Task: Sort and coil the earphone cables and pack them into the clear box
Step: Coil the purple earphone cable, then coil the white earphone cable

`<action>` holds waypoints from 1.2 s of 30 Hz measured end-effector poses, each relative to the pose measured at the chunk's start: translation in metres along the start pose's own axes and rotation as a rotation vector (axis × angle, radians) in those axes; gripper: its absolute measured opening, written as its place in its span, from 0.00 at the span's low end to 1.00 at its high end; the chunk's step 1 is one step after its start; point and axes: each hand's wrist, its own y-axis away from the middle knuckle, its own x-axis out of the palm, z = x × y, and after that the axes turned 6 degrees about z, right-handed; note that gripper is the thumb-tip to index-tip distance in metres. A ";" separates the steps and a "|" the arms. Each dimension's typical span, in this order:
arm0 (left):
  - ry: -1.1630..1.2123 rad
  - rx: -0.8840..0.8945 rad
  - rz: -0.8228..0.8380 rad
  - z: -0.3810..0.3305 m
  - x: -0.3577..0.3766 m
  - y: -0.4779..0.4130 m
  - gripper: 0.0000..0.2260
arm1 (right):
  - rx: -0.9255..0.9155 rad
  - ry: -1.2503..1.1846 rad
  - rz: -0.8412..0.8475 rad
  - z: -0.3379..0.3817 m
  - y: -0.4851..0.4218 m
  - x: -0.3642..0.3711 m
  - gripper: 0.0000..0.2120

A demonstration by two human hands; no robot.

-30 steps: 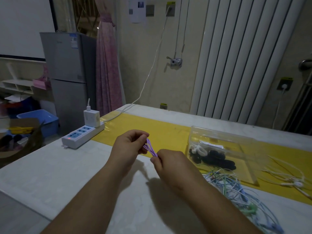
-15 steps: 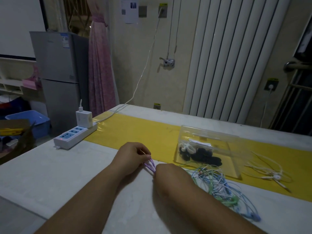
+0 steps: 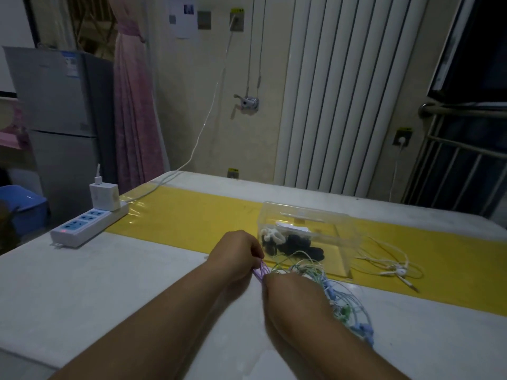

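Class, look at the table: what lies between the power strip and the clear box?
In the head view, only bare yellow mat lies between the power strip and the clear box; nothing rests on that stretch.

We see a dim room: a grey fridge (image 3: 57, 111) far left beside a pink curtain (image 3: 134, 105), a white ribbed radiator (image 3: 348, 91) against the cream wall (image 3: 192, 105), a barred window (image 3: 466, 171) right.

My pale grey table (image 3: 82, 292) carries a yellow plastic runner (image 3: 197, 220) across it. A white power strip (image 3: 87, 226) sits at its left edge. On the runner stands the clear plastic box (image 3: 307, 218), with a loose white earphone cable (image 3: 389, 261) beside it. A tangle of blue-green cables (image 3: 345, 303) lies near me.
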 end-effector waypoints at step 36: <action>-0.030 0.054 -0.127 -0.028 0.017 0.010 0.10 | -0.136 -0.099 -0.609 -0.033 0.026 -0.026 0.10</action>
